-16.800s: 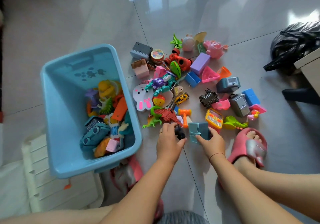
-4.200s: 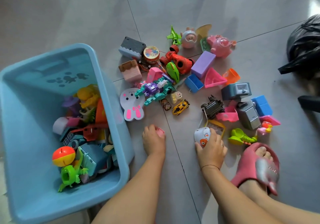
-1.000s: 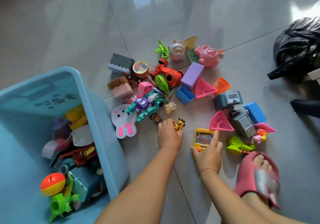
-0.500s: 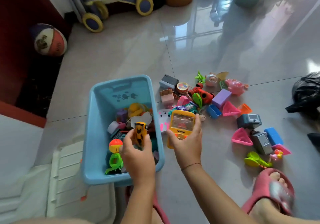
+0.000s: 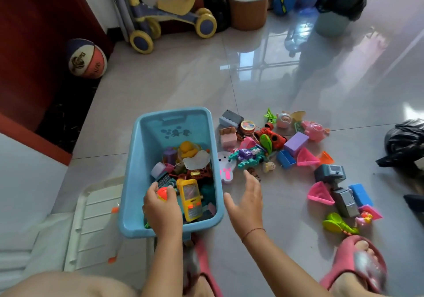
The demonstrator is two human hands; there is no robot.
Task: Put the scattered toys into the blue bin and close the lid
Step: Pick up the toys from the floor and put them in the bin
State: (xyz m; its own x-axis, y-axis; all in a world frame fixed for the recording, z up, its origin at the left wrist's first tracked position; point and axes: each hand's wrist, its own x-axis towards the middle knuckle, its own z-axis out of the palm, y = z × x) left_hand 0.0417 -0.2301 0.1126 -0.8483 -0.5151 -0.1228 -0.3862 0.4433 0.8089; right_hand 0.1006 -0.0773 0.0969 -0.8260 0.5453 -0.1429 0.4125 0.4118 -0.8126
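The blue bin (image 5: pixel 140 154) sits under our left hand (image 5: pixel 161 211). The scattered toys (image 5: pixel 296 140) lie beyond our right hand (image 5: pixel 246 202), its fingers spread and holding nothing. A yellow toy phone (image 5: pixel 190 199) lies in the bin just right of our left fingers, which curl over a red ball (image 5: pixel 162 194); we cannot tell whether they grip it.

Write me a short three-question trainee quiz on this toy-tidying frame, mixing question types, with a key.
1. True or false: the yellow toy phone lies inside the blue bin.
2. The right hand is: A) pinching a toy, B) open and empty beside the bin, C) reaching inside the bin.
3. Fill in: the white slatted lid lies on the person's ____ side of the bin.
Key: 1 true; 2 B; 3 left.
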